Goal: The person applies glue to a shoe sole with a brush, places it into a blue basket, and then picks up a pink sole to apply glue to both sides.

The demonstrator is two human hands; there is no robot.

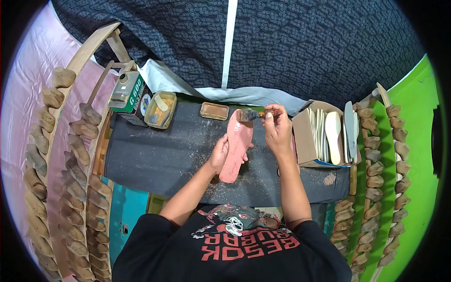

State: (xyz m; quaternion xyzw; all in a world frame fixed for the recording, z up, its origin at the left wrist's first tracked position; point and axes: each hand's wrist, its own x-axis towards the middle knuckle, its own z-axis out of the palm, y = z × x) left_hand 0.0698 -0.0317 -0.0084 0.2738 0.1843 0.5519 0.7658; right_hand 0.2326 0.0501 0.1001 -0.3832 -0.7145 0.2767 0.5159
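Note:
My left hand [219, 152] holds a pink shoe sole [237, 150] over the table, its fingers wrapped underneath and showing at the far edge. A wet-looking shine lies on the upper part of the sole. Between the thumb and fingers of my right hand [278, 130] is a brush [257, 114] with a dark, stained handle. Its bristles touch the wide upper end of the sole. Just behind the sole stands a small rectangular tub [214, 111] with brownish contents.
A G 600 can [126, 96] and a tub of yellowish paste [160, 110] stand at left. At right, a cardboard box [304, 136] holds several pale soles [332, 136]. Crumbs litter the dark tablecloth [141, 155]. Racks of wooden shoe lasts [77, 171] flank both sides.

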